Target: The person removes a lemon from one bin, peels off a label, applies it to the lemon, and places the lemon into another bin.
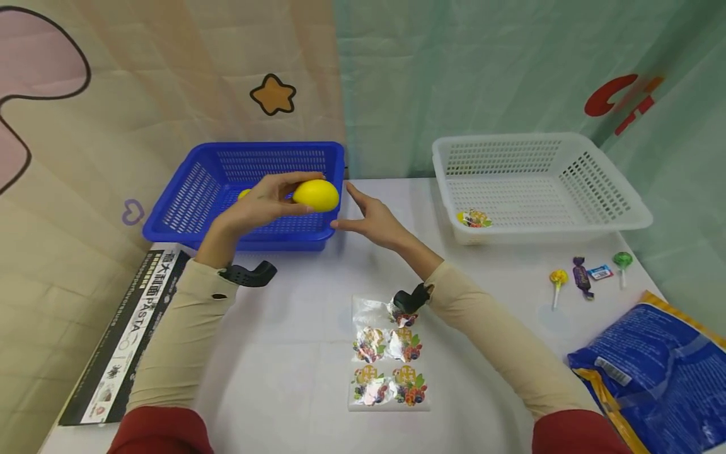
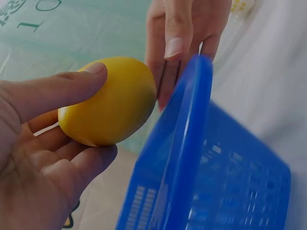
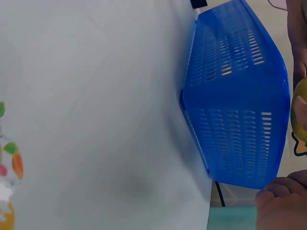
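Your left hand (image 1: 261, 202) grips a lemon (image 1: 316, 195), the thumb along the near side and the fingers curled round beyond and beneath it. The lemon juts out of that grip to your right, its long axis running roughly left to right in the head view, so one end sits in your fingers and the other points at your right hand (image 1: 374, 221). The left hand has it; the right is close by, just past the lemon's free end, thumb and forefinger spread apart and nothing held. Whether a right fingertip touches the lemon, you cannot tell: in the left wrist view they almost meet.

The lemon is above the right end of the blue basket (image 1: 278, 238), and that basket's right rim lies between your two hands in the head view. Inside, a second yellow thing (image 1: 244, 193) shows only partly past your left hand.

Nearer your body, below the right hand, a sheet of fruit-printed stickers (image 1: 390, 362) lies flat, its top left place bare. Farthest from the grip, well to the right, the white basket (image 1: 556, 231) holds a stickered yellow thing (image 1: 473, 218) in its near left corner.
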A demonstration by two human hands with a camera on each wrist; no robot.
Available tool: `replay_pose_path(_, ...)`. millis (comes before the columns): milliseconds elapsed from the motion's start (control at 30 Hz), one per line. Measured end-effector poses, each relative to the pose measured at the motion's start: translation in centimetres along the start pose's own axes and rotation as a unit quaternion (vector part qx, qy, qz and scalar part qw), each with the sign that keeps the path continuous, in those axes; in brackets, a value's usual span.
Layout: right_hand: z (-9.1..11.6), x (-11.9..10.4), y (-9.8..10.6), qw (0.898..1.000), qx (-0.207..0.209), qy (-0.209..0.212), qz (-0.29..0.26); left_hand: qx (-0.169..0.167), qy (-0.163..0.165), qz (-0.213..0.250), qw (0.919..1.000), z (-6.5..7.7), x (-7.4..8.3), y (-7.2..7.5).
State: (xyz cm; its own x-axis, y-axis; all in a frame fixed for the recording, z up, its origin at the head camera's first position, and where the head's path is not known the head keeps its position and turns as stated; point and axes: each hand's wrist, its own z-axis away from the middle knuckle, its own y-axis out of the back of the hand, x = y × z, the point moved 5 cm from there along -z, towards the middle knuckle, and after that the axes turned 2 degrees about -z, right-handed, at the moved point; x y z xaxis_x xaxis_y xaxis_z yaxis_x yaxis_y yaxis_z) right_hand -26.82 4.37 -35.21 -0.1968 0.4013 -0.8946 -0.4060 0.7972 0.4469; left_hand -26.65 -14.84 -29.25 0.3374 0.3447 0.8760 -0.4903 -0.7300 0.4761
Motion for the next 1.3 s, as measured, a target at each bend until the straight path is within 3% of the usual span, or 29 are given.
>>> replay_pose_path(267, 2.0, 0.9, 2.2, 0.994, 0.007, 0.054, -0.096, -0.039, -0.029, 0.047, 0.9977, -2.4, 0.7, -3.7)
replay_pose_path(467, 3.4, 1.7, 3.7, 0.981, 0.014, 0.072, -0.181, -0.061, -0.062, 0.075, 0.9934, -4.0, 1.0, -6.2)
replay_pose_path(633, 4.8, 1.8, 5.3, 0.979, 0.036, 0.075, -0.184, -0.067, -0.099, 0.089, 0.9889, -5.2, 1.6, -7.9)
replay_pose_path(833, 6.0, 1.9, 6.7, 0.981, 0.078, 0.091, -0.155, -0.054, -0.101, 0.107, 0.9876, -6.1, 1.8, -9.4)
replay_pose_path(900, 6.3, 2.2, 6.9, 0.980, 0.092, 0.092, -0.150, -0.038, -0.100, 0.098, 0.9894, -6.3, 1.8, -9.8)
replay_pose_path(1067, 6.7, 3.6, 7.0, 0.980, 0.111, 0.081, -0.146, 0.008, -0.103, 0.008, 0.9946, -6.4, 1.6, -11.2)
replay_pose_path(1200, 6.7, 4.8, 6.5, 0.983, 0.103, 0.061, -0.139, 0.027, -0.100, -0.081, 0.9913, -6.3, 1.0, -12.4)
replay_pose_path(1300, 6.7, 5.7, 6.0, 0.988, 0.093, 0.042, -0.119, 0.028, -0.094, -0.122, 0.9876, -6.2, 0.1, -13.2)
